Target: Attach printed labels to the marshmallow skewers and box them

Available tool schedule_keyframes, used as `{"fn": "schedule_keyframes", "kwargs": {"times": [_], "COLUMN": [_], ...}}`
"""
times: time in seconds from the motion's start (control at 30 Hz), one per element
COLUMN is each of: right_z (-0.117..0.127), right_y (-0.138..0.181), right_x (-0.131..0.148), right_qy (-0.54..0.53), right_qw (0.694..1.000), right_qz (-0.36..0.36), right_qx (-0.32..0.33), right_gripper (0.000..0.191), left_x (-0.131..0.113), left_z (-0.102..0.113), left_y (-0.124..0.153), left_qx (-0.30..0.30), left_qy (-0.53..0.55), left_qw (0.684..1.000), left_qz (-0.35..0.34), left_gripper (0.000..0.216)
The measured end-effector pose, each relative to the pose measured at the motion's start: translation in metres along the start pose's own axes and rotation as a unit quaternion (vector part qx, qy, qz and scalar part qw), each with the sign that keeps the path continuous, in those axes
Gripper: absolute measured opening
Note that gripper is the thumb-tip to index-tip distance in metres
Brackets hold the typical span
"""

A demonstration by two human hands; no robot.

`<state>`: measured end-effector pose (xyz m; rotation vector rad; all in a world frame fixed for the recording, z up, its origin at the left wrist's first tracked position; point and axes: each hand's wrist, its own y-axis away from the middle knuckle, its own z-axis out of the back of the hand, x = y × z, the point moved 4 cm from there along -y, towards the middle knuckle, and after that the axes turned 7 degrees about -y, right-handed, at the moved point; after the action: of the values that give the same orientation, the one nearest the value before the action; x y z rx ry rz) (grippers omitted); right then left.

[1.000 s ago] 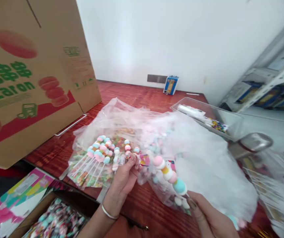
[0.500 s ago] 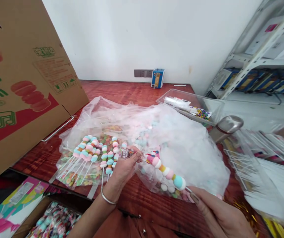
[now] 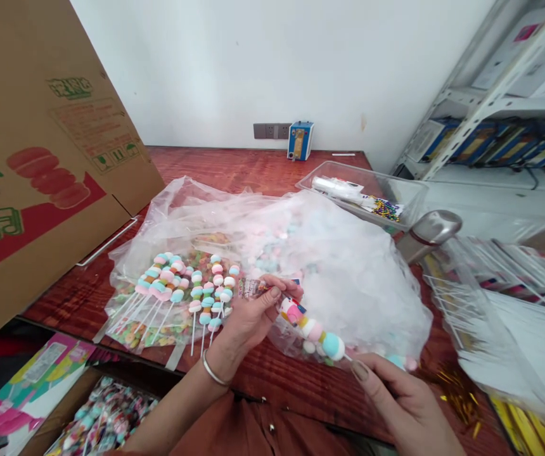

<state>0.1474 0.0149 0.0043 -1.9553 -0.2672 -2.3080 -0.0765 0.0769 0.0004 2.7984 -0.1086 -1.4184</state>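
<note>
The candy skewer [image 3: 314, 330] lies aslant between the two hands, clear of the other skewers and in front of the large plastic bag [image 3: 362, 272]. Its pieces alternate pink, white, amber and blue, sit snugly together, and show no visible break; the upper end is partly covered by a printed wrapper [image 3: 293, 310] and by fingers, so how far it sits inside cannot be told. The right hand [image 3: 396, 392] has thumb and forefinger pinched on the white stick [image 3: 347, 358], below the last piece. The left hand [image 3: 258, 313] is closed on the wrapper at the far end. In this inspector's judgement, sound handling calls for gripping the stick only, keeping skewer and wrapper in one line, and applying light pressure, as the soft pieces could dent or the film snag. To the left, unwrapped skewers [image 3: 165, 278] rest on a bag of small sweets [image 3: 134, 332]. Wrapped sweets [image 3: 108, 415] fill an open box [image 3: 58, 410] below the table [image 3: 253, 174]; a printed carton [image 3: 68, 158] stands at the left.
</note>
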Motion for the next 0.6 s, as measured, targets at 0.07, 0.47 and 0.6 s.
{"fn": "schedule_keyframes", "kwargs": {"times": [0.07, 0.47, 0.6], "right_z": [-0.012, -0.031, -0.036], "right_y": [0.004, 0.017, 0.021], "right_x": [-0.014, -0.024, -0.008], "right_qy": [-0.136, 0.065, 0.334], "right_qw": [0.987, 0.983, 0.870], "right_qz": [-0.077, 0.067, 0.288], "right_qx": [-0.032, -0.157, -0.220], "right_gripper": [0.033, 0.020, 0.013], "left_x": [0.005, 0.027, 0.031], "left_z": [-0.007, -0.016, -0.014], "left_y": [0.000, 0.000, -0.002], "left_qx": [-0.005, -0.160, -0.186], "left_qy": [0.064, 0.142, 0.134], "left_qw": [0.997, 0.973, 0.970], "left_qz": [0.039, 0.083, 0.080], "left_gripper": [0.014, 0.033, 0.025]}}
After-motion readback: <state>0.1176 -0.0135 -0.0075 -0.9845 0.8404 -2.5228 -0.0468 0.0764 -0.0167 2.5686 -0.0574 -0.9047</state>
